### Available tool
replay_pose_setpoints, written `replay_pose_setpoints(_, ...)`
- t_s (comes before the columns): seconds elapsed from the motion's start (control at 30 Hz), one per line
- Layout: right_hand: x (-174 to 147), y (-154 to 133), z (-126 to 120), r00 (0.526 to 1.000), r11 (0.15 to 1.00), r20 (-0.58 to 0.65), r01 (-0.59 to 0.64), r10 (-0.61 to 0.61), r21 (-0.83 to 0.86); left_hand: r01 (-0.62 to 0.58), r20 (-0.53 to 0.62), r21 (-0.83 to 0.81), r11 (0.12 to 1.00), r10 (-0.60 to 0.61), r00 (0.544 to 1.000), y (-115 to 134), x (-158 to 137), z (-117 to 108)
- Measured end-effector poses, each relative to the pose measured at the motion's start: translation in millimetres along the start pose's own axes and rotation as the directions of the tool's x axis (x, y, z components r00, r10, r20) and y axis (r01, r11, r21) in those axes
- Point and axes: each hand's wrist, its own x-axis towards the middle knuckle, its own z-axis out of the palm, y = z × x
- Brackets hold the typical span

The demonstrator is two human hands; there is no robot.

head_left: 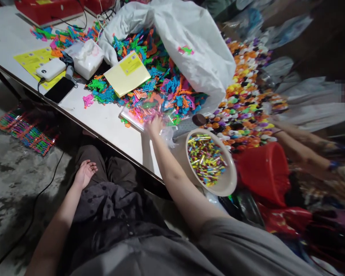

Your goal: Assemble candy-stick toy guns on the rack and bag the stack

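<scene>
My left hand [86,174] rests on my thigh, palm turned up, with loosely bent fingers and nothing in it. On the table, my right hand [155,125] reaches to a stack of clear plastic bags [133,119]; its fingers are blurred, so whether they grip a bag is unclear. Just beyond it lies a heap of small bright plastic toys [186,96] in blue, orange, green and pink, spilling from a large white sack [195,42]. A pale yellow pad of paper [128,78] lies on the heap.
By my right forearm stands a cream bucket [231,180] of small colourful pieces. A red bucket [258,172] and another person's arms [301,147] are further right. A phone [59,90], power bank [51,69] and tissue pack [87,63] sit left. Packed toys [28,128] lie on the floor.
</scene>
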Motion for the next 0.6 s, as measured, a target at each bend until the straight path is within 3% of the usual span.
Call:
replay_pose_setpoints(0.1, -32, -12, -4, 0.99, 0.997, -0.138, 0.014, -0.003, 0.076, 0.016, 0.014, 0.004, 1.0, -0.016, 1.0, 0, 1, 0)
replay_pose_setpoints(0.2, -69, -27, -1, 0.957, 0.945, -0.111, 0.283, -0.268, 0.164, 0.014, 0.017, 0.042, 0.999, -0.015, 1.0, -2, -1, 3)
replay_pose_setpoints(0.27, -87, -35, 4, 0.889, 0.861, -0.029, 0.45, -0.456, 0.239, -0.009, 0.012, 0.125, 0.992, 0.007, 1.0, 0, -3, 9)
replay_pose_setpoints(0.33, -96, -40, 9, 0.823, 0.787, 0.016, 0.537, -0.568, 0.302, -0.083, 0.004, 0.278, 0.957, 0.085, 0.996, 8, -2, 19)
replay_pose_setpoints(0.47, -93, -41, 15, 0.798, 0.751, -0.006, 0.569, -0.602, 0.335, -0.326, 0.091, 0.551, 0.768, 0.333, 0.938, 56, 31, 59)
replay_pose_setpoints(0.53, -89, -40, 15, 0.793, 0.739, -0.019, 0.575, -0.609, 0.351, -0.424, 0.163, 0.598, 0.68, 0.415, 0.895, 95, 66, 90)
replay_pose_setpoints(0.6, -88, -39, 14, 0.795, 0.734, -0.022, 0.57, -0.606, 0.37, -0.51, 0.172, 0.645, 0.569, 0.542, 0.822, 136, 110, 123)
